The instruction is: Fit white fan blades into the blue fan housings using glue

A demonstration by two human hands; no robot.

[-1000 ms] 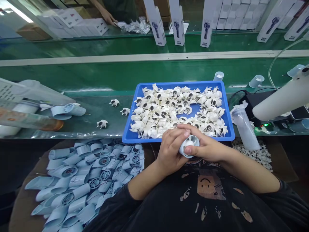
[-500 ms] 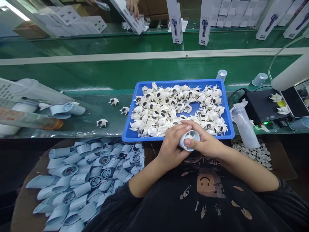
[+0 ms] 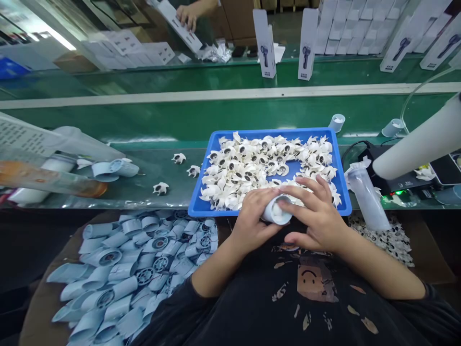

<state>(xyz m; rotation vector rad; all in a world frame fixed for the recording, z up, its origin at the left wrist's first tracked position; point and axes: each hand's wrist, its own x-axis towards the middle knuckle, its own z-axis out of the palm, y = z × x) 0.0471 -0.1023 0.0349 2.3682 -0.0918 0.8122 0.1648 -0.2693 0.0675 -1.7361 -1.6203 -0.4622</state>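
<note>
My left hand [image 3: 255, 217] is wrapped round a light blue plastic tube [image 3: 276, 214] in front of my chest. A white fan impeller shows inside the tube's mouth, which faces me. My right hand [image 3: 314, 214] has its fingers spread, with the fingertips at the tube's rim and the thumb apart from it. Just beyond both hands lies a blue tray [image 3: 200, 209], heaped with white fan impellers [image 3: 235, 179]. At lower left, a large heap of light blue tubes [image 3: 124, 271] lies on a brown surface.
Several loose impellers [image 3: 160, 188] lie left of the tray. On the right are a clear plastic cylinder [image 3: 367, 199], a black box [image 3: 378, 156] and a white tube [image 3: 418, 137]. White cartons [image 3: 305, 45] stand across the green conveyor [image 3: 173, 115], where another person's hand [image 3: 188, 17] holds a box.
My right hand has loosened from the tube, its thumb coming out of the mouth and its fingers spreading. My left hand keeps hold. The view has shifted slightly.
</note>
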